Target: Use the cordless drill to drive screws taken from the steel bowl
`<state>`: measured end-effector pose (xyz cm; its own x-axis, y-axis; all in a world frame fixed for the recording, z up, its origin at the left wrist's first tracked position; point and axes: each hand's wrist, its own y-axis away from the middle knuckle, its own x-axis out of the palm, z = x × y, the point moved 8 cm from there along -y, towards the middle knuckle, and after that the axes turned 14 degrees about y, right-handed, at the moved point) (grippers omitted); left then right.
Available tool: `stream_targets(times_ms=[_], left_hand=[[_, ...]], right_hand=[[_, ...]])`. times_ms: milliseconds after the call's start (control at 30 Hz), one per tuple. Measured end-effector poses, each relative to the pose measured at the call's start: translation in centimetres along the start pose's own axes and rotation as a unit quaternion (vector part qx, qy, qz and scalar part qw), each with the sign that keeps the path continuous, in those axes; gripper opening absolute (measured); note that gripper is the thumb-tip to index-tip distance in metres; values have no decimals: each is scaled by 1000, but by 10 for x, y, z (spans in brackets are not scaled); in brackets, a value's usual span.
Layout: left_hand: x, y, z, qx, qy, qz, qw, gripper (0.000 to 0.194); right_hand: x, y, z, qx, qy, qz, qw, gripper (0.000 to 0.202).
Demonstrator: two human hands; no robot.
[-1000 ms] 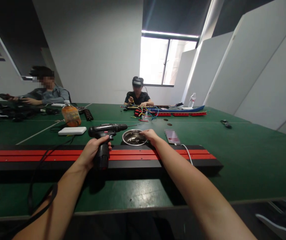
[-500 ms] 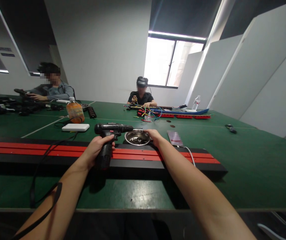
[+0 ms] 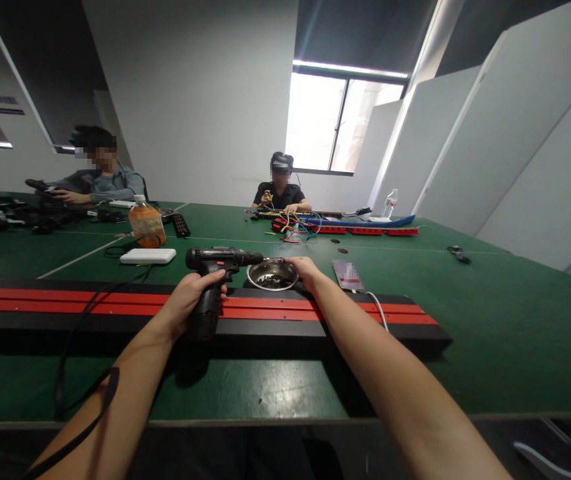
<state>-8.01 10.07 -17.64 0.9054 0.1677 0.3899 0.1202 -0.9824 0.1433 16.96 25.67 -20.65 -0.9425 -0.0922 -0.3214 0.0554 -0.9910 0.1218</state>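
Note:
My left hand [image 3: 188, 299] is wrapped round the handle of a black cordless drill [image 3: 204, 319], its thumb high on the grip. The drill lies level, and its thin bit points right over a steel bowl [image 3: 271, 289]. Small dark pieces, which look like screws, lie in the bowl. At the tip of the bit, above the bowl's right rim, the fingers of my right hand [image 3: 307, 271] are pinched together; whatever is between them is too small to make out. Beneath both forearms runs a long black bar with a red grooved top [image 3: 260, 309].
A white power bank [image 3: 148, 256] and a bottle of orange drink [image 3: 146, 223] stand to the left. Right of the bowl lies a phone [image 3: 348, 275] with a white cable. Across the green table [image 3: 490, 320], two people sit, one behind coloured wires [image 3: 310, 227].
My right fingers have closed in on the tip of the drill bit, which stood just short of them before. The whole view has shifted slightly.

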Motion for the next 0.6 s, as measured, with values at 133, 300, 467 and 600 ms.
stream_targets(times_ms=[133, 300, 467, 600], left_hand=[[0, 0, -1, 5, -1, -2, 1000, 26], [0, 1, 0, 1, -5, -4, 1000, 27], [-1, 1, 0, 4, -1, -7, 1000, 27], [0, 1, 0, -3, 0, -5, 1000, 26]], right_hand=[[1, 1, 1, 6, -10, 6, 1000, 11], [3, -2, 0, 2, -9, 11, 1000, 13], [2, -2, 1, -2, 0, 6, 1000, 12], [3, 6, 5, 0, 3, 12, 1000, 9]])
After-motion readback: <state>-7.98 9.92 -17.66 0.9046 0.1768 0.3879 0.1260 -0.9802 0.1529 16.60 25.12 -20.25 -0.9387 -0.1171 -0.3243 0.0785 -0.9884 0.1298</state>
